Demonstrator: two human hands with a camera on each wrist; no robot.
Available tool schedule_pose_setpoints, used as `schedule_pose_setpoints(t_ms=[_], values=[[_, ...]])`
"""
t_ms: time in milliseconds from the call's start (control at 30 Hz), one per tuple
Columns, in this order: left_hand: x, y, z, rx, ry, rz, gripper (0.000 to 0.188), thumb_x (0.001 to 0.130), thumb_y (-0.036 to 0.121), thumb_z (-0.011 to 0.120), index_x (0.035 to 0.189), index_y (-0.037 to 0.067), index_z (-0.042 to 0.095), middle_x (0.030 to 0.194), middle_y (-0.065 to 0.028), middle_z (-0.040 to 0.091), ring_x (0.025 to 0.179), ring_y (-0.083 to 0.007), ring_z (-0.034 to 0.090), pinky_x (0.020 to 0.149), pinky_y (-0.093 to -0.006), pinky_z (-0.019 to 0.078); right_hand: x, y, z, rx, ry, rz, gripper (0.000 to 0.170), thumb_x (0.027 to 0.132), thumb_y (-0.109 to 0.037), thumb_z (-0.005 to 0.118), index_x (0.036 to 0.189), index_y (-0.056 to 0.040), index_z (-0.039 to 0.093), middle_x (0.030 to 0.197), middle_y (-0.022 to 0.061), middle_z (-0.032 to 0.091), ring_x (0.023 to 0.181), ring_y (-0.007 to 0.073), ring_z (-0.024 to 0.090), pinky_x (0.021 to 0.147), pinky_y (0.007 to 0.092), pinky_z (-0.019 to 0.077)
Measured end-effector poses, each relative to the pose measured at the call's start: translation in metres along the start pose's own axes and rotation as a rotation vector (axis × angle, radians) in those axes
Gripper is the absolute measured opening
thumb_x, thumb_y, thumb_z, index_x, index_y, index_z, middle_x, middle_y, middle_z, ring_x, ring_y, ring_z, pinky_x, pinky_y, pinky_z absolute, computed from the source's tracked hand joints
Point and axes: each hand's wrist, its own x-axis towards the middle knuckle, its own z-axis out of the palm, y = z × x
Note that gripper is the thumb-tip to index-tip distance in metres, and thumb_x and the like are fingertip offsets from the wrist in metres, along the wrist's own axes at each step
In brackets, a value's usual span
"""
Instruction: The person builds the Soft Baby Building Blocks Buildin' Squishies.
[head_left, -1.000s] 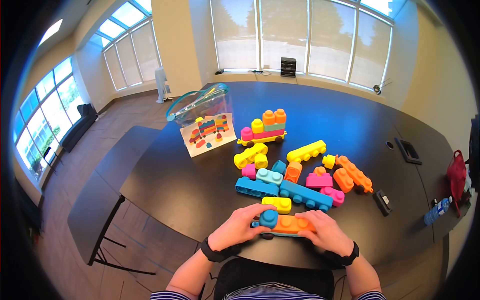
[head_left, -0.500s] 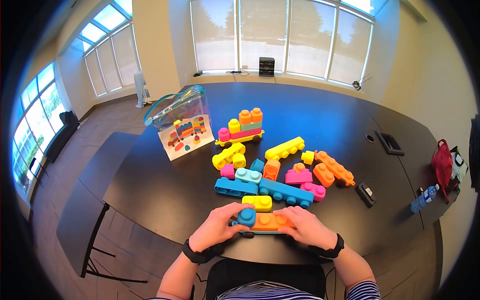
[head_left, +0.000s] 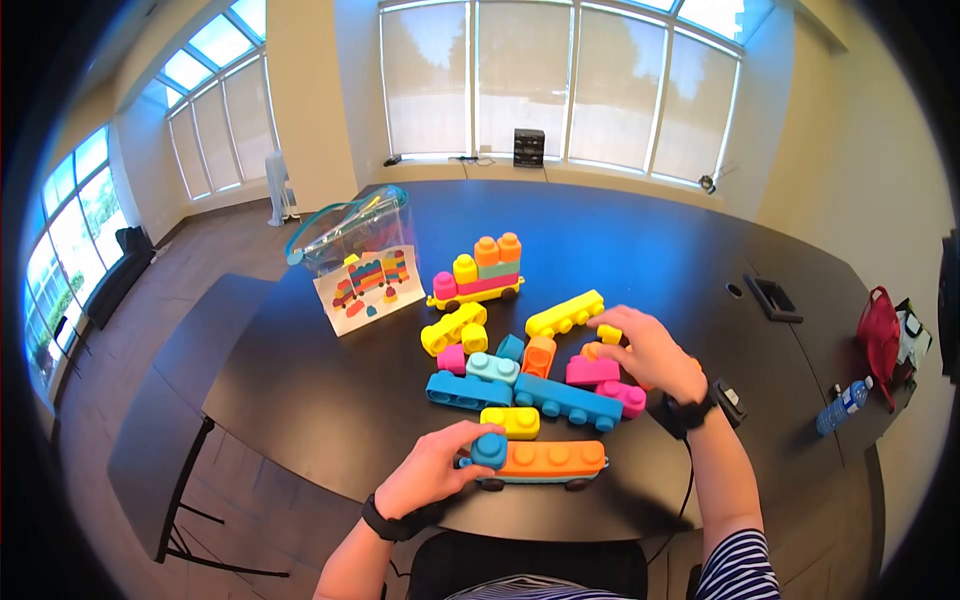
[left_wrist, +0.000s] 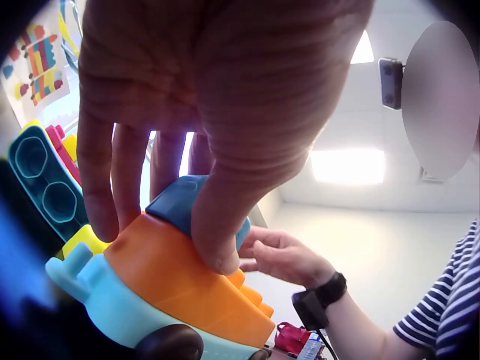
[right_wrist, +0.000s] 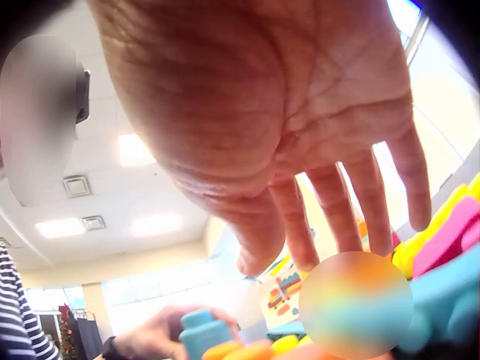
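My left hand (head_left: 432,468) pinches a small blue block (head_left: 489,450) between thumb and fingers. That block sits on the left end of a long orange block (head_left: 555,458), which rests on a light-blue wheeled base (left_wrist: 120,307) near the table's front edge. My right hand (head_left: 655,352) is over the right side of the block pile, fingers stretched out and slightly spread. Close to its fingertips are a small yellow block (head_left: 608,334) and a pink block (head_left: 593,370). The orange pieces beneath this hand are mostly hidden.
Behind the wagon lie a yellow block (head_left: 510,422) and a long blue base (head_left: 568,403). Farther back stand a finished-looking yellow wagon (head_left: 478,290), a picture card (head_left: 370,292) and a clear bag (head_left: 375,235). A water bottle (head_left: 845,406) and a red bag (head_left: 877,330) are at right.
My right hand has let go of the orange block and moved away, up and right over the pile. The left hand stays on the blue block. The head view has shifted.
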Motion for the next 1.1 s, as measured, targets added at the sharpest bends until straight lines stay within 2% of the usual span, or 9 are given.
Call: schedule_pose_setpoints(t_ms=[33,200,433,500,600,667,800,933,1100], values=[[-0.001,-0.001,-0.001,-0.004,0.004,0.033,0.055,0.086,0.008,0.086,0.138,0.009,0.066,0.121,-0.0126,0.074,0.105,-0.0341,0.074,0.090,-0.0399,0.0622,0.015,0.015,0.004,-0.047,-0.021,-0.003,0.038,0.087,-0.012,0.080,0.124,-0.0056,0.073,0.117,0.0171,0.074,0.108,0.0360,0.070,0.096,0.0428,0.0563],[-0.002,-0.001,-0.001,-0.018,-0.001,0.026,0.057,0.087,0.016,0.087,0.140,0.012,0.065,0.119,-0.0138,0.072,0.103,-0.0373,0.073,0.091,-0.0421,0.0602,0.091,0.068,0.056,0.018,-0.219,-0.044,0.040,0.088,-0.010,0.079,0.127,-0.0114,0.075,0.123,0.0154,0.074,0.117,0.0384,0.068,0.104,0.0472,0.0548],[-0.003,-0.013,0.001,0.018,0.000,0.081,0.058,0.089,0.019,0.085,0.142,0.013,0.063,0.122,-0.0133,0.071,0.107,-0.0407,0.070,0.091,-0.0435,0.0586,0.174,0.017,0.136,-0.131,-0.429,-0.233,0.052,0.088,-0.005,0.073,0.139,-0.0125,0.069,0.124,0.0185,0.075,0.116,0.0395,0.069,0.102,0.0486,0.0548],[-0.003,-0.009,-0.002,0.017,-0.028,0.037,0.053,0.092,0.018,0.084,0.142,0.012,0.065,0.127,-0.0103,0.071,0.111,-0.0356,0.071,0.097,-0.0415,0.0573,0.189,-0.010,0.141,-0.179,-0.544,-0.222,0.056,0.087,0.000,0.070,0.142,-0.0136,0.068,0.120,0.0195,0.074,0.116,0.0393,0.069,0.100,0.0489,0.0554],[-0.003,-0.008,-0.004,0.013,-0.039,0.035,0.055,0.093,0.020,0.083,0.144,0.014,0.063,0.126,-0.0104,0.070,0.111,-0.0360,0.070,0.097,-0.0422,0.0573,0.211,0.003,0.183,-0.216,-0.458,-0.353,0.053,0.089,0.002,0.066,0.139,-0.0174,0.072,0.121,0.0178,0.074,0.119,0.0371,0.069,0.099,0.0481,0.0577],[-0.004,-0.007,-0.005,0.010,-0.049,0.022,0.055,0.094,0.020,0.083,0.145,0.014,0.063,0.126,-0.0104,0.070,0.110,-0.0362,0.070,0.097,-0.0423,0.0572,0.216,0.001,0.196,-0.275,-0.553,-0.344,0.053,0.090,0.001,0.066,0.139,-0.0189,0.072,0.124,0.0172,0.073,0.122,0.0367,0.068,0.100,0.0477,0.0575],[-0.004,-0.009,-0.005,0.017,-0.051,0.015,0.055,0.094,0.020,0.082,0.145,0.015,0.062,0.125,-0.0103,0.070,0.109,-0.0365,0.069,0.097,-0.0422,0.0572,0.222,0.005,0.210,-0.328,-0.592,-0.325,0.051,0.092,-0.001,0.066,0.138,-0.0213,0.073,0.124,0.0163,0.073,0.122,0.0362,0.068,0.102,0.0467,0.0575],[-0.004,-0.009,-0.005,0.033,-0.047,0.035,0.054,0.095,0.021,0.082,0.145,0.015,0.062,0.125,-0.0104,0.070,0.108,-0.0365,0.069,0.095,-0.0421,0.0571,0.219,0.000,0.190,-0.353,-0.683,-0.290,0.052,0.087,-0.010,0.079,0.138,-0.0208,0.073,0.130,0.0123,0.073,0.125,0.0349,0.065,0.107,0.0481,0.0544],[-0.004,-0.009,-0.004,0.026,-0.046,0.033,0.056,0.094,0.022,0.083,0.145,0.015,0.062,0.125,-0.0104,0.070,0.108,-0.0364,0.069,0.095,-0.0423,0.0567,0.210,0.010,0.169,-0.347,-0.717,-0.181,0.054,0.086,-0.021,0.086,0.137,-0.0125,0.072,0.130,0.0151,0.073,0.130,0.0361,0.062,0.111,0.0477,0.0509]])
